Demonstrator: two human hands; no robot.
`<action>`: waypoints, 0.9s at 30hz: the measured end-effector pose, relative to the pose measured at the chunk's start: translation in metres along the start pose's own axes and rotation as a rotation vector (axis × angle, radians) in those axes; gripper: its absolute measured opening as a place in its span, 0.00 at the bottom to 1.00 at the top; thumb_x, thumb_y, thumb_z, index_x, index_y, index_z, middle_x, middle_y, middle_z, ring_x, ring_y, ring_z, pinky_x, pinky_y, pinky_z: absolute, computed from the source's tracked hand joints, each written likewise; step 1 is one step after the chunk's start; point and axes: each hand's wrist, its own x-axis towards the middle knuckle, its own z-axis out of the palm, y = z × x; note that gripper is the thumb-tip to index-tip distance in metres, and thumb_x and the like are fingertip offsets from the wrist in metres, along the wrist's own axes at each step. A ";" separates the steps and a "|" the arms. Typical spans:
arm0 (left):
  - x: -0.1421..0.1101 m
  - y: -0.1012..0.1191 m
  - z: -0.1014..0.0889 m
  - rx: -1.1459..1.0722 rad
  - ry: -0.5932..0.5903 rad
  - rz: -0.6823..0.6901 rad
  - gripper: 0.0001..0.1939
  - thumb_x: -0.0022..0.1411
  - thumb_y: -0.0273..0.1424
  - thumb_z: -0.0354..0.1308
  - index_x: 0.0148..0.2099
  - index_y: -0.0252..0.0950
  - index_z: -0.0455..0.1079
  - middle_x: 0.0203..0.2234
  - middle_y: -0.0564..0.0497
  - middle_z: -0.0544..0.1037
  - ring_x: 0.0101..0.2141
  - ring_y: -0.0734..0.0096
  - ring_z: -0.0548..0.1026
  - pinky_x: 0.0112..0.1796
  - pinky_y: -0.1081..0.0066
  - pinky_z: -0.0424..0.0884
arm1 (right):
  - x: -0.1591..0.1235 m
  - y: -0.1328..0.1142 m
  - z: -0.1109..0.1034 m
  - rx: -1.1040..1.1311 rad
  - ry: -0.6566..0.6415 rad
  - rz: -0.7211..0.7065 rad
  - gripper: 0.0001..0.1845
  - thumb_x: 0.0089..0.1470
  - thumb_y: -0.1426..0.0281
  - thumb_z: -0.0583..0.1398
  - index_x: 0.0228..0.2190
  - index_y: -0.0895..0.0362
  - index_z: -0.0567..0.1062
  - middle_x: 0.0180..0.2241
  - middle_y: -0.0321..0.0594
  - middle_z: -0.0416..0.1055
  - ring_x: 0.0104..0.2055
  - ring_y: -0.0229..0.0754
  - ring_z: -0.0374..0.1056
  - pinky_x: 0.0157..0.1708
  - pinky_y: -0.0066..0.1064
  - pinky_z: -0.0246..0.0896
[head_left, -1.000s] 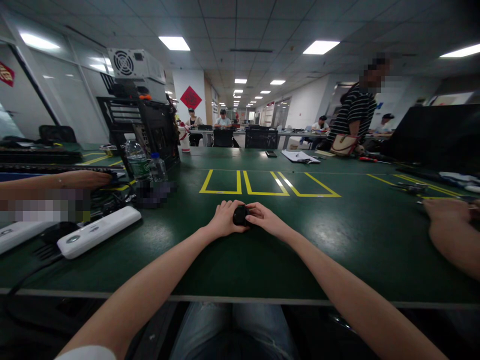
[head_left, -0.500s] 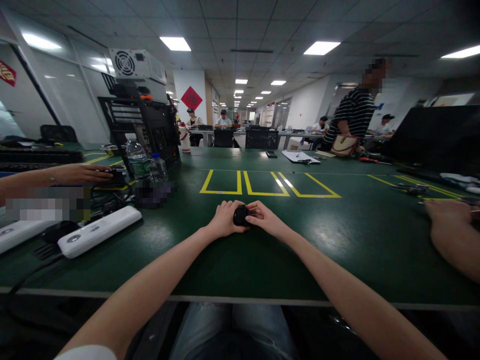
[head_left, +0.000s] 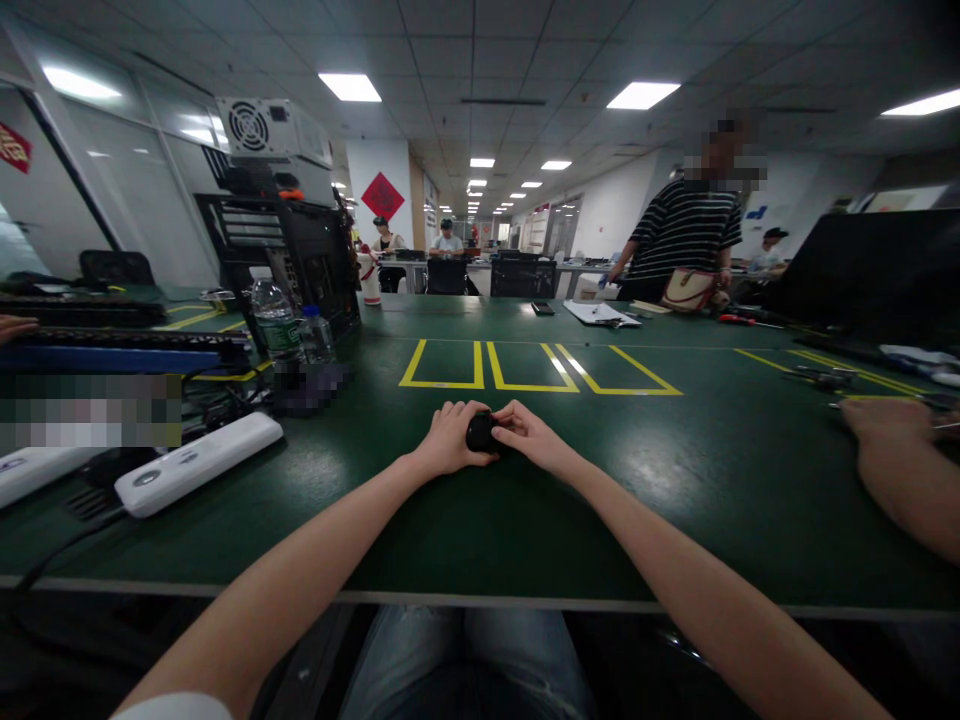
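Observation:
A small black rounded object, whose kind I cannot make out, is between my hands low over the green table. My left hand wraps round its left side, thumb below and fingers behind. On its right side, the bent fingers of my right hand pinch it at the edge. My fingers partly hide the object. Just beyond my hands lie yellow tape outlines on the table.
To the left are a white power strip, water bottles and an open computer case. A clipboard with papers lies farther back. Another person's hand is at the right; a person in a striped shirt stands beyond the table.
My hands and the black object have hardly moved. The co-worker's arm at left has drawn back almost out of view. The person in stripes has shifted left and turned.

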 end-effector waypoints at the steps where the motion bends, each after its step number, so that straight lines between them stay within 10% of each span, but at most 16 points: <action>1: 0.000 0.000 0.000 0.000 0.001 0.003 0.33 0.39 0.45 0.60 0.48 0.43 0.56 0.37 0.50 0.65 0.38 0.60 0.62 0.37 0.63 0.59 | 0.000 0.000 0.000 -0.005 0.009 0.007 0.13 0.45 0.65 0.57 0.34 0.55 0.63 0.36 0.37 0.64 0.40 0.39 0.62 0.43 0.38 0.57; 27: 0.001 -0.002 0.003 0.029 0.005 0.018 0.33 0.39 0.44 0.60 0.48 0.42 0.56 0.37 0.50 0.65 0.37 0.60 0.62 0.36 0.64 0.59 | 0.000 0.003 -0.005 0.055 -0.068 0.029 0.17 0.41 0.70 0.61 0.36 0.56 0.64 0.40 0.39 0.63 0.44 0.41 0.62 0.45 0.39 0.56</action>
